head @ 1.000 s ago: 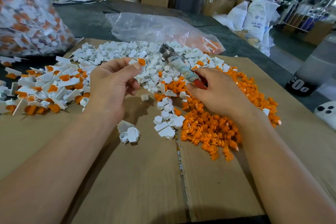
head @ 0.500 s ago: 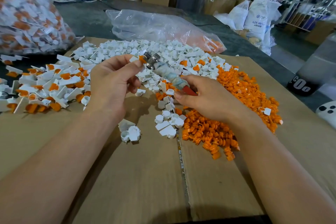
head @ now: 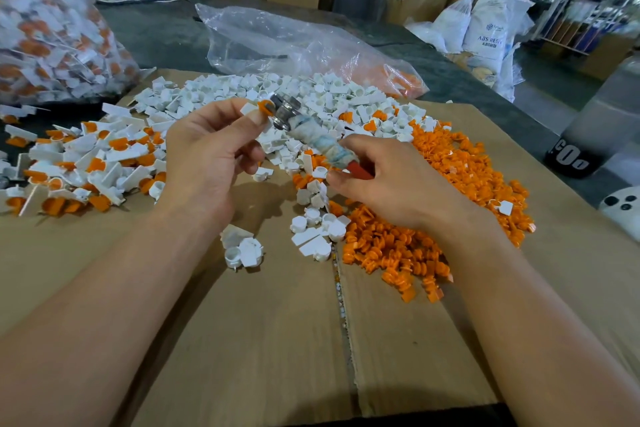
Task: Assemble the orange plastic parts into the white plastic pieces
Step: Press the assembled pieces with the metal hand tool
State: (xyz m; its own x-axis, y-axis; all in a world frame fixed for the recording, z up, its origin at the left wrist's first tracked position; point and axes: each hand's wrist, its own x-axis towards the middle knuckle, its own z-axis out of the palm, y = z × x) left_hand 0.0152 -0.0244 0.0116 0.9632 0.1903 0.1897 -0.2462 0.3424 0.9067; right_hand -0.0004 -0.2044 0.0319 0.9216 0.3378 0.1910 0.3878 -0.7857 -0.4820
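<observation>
The left hand [head: 207,156] has its grip pinched on a white piece [head: 248,108] with an orange part [head: 265,107] seated in it. The right hand [head: 391,184] grips a cloth-wrapped tool [head: 311,133], its metal head touching that orange part. Below, on the cardboard worktop [head: 242,340], lie loose white pieces [head: 311,90], an orange heap [head: 433,191] and, to the left, finished ones [head: 86,163].

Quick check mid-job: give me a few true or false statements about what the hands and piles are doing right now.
1. The left hand pinches a white piece with an orange part in it. True.
2. The right hand is empty. False: it grips a cloth-wrapped tool.
3. The tool's metal head touches the orange part. True.
4. The loose orange pile lies beside the left hand. False: it lies beside the right hand.
</observation>
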